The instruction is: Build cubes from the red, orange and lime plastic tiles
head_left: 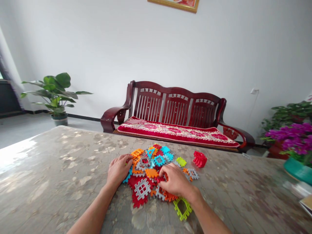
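Observation:
A heap of notched plastic building tiles in red, orange, blue, grey and green lies on the table in front of me. My left hand (120, 169) rests against the heap's left side, fingers stretched over the edge by an orange tile (137, 152). At the right side of the pile my right hand (174, 178) has its fingers bent together in a pinch at a small red tile (159, 179), mostly covered by the fingers. Nearest me are a grey window tile (142, 188) and, below my right wrist, a green frame tile (182, 208).
A red stack of tiles (200, 159) stands apart, right of the heap. The table (60, 182) has a patterned cover. Purple flowers in a teal pot (297, 169) stand at the right edge. Behind the table is a wooden bench (175, 105) with a red cushion.

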Demonstrator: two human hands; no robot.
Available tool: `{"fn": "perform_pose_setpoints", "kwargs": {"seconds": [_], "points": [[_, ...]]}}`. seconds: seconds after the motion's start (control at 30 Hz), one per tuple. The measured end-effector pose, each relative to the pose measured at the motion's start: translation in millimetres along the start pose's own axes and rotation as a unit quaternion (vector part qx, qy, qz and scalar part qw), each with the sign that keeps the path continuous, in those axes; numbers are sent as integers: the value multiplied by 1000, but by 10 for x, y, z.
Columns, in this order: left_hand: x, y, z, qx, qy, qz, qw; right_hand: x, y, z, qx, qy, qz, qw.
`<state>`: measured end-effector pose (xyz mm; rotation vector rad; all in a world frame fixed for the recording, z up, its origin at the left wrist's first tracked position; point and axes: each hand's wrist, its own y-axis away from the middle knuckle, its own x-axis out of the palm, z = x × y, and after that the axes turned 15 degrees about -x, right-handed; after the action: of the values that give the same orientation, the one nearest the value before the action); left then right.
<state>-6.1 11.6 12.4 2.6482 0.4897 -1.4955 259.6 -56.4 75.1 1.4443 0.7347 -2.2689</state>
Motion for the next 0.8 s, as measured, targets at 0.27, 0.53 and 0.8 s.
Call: {"fn": "perform_pose_setpoints", "kwargs": {"seconds": [0.27, 0.53, 0.8], "points": [[12, -14, 16, 0, 2, 5, 1000, -6, 14, 30, 3, 12, -4, 1000], [23, -24, 31, 1, 4, 3, 1000, 2, 12, -10, -11, -6, 4, 1000], [0, -2, 3, 2, -1, -3, 1000, -197, -22, -376, -6, -79, -140, 987]]}}
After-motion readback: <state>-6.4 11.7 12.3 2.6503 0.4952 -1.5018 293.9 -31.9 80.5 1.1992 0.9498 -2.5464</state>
